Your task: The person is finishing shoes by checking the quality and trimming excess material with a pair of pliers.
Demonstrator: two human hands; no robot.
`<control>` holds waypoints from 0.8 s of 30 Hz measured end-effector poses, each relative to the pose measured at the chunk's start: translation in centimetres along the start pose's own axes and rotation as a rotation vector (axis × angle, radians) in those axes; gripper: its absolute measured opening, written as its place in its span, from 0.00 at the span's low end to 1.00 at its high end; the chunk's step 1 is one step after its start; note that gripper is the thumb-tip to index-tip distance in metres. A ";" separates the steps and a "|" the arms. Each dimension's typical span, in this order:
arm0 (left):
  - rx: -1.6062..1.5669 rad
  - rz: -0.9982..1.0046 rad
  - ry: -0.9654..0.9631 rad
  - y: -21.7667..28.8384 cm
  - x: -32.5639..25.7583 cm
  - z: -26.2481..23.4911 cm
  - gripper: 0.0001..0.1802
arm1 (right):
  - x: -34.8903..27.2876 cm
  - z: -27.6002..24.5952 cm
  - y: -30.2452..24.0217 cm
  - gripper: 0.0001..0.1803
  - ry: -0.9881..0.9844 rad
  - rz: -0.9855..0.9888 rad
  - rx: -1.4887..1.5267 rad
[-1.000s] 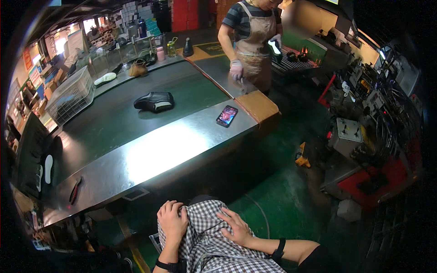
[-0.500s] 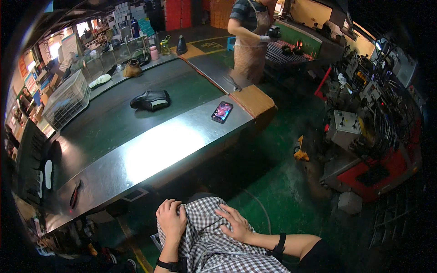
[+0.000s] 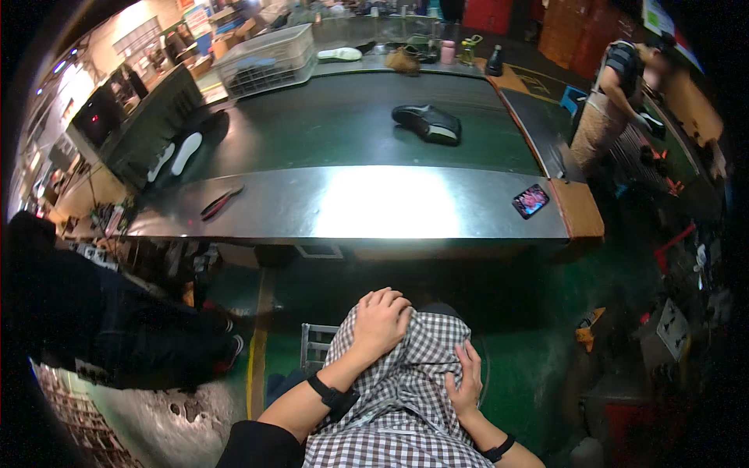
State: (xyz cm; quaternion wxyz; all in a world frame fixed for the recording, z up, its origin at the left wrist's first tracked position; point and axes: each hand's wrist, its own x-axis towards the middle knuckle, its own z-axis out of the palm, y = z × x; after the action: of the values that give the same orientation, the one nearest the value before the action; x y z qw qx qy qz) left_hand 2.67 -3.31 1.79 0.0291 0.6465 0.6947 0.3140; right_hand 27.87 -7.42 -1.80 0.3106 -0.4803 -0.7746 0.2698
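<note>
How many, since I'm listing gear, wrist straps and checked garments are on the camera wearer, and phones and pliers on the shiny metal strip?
Black wrist straps: 2
Dark-and-white checked cloth garment: 1
Black rectangular phone: 1
Red-handled pliers: 1
Total: 5

Checked cloth point(image 3: 382, 441) cut off below

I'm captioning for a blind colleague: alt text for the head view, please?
A person's left hand and right hand rest on a checked cloth covering their lap. Beyond, a workbench holds a black shoe, red-handled pliers and a lit smartphone; an aproned co-worker stands at upper right.
</note>
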 end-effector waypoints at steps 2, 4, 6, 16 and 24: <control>0.012 -0.019 0.010 -0.3 -0.3 0.0 0.08 | 0.1 0.2 0.2 0.30 -0.025 -0.017 0.006; 0.003 -0.010 0.012 -0.4 -0.3 0.0 0.08 | 0.2 0.2 0.2 0.30 -0.025 -0.011 0.004; 0.008 -0.010 0.018 -0.5 -0.4 0.1 0.08 | 0.2 0.2 0.1 0.30 -0.029 -0.011 -0.004; 0.018 -0.007 0.024 -0.6 -0.5 0.2 0.07 | 0.2 0.0 -0.4 0.30 -0.020 0.001 0.033; 0.018 -0.017 -0.004 -0.5 -0.4 0.1 0.08 | 0.1 -0.1 -0.4 0.30 -0.014 -0.024 0.018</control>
State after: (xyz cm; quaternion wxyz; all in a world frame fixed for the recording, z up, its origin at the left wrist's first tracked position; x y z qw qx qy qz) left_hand 2.34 -3.66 1.32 0.0276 0.6414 0.7030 0.3061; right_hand 27.71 -7.47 -1.41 0.3129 -0.4662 -0.7800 0.2764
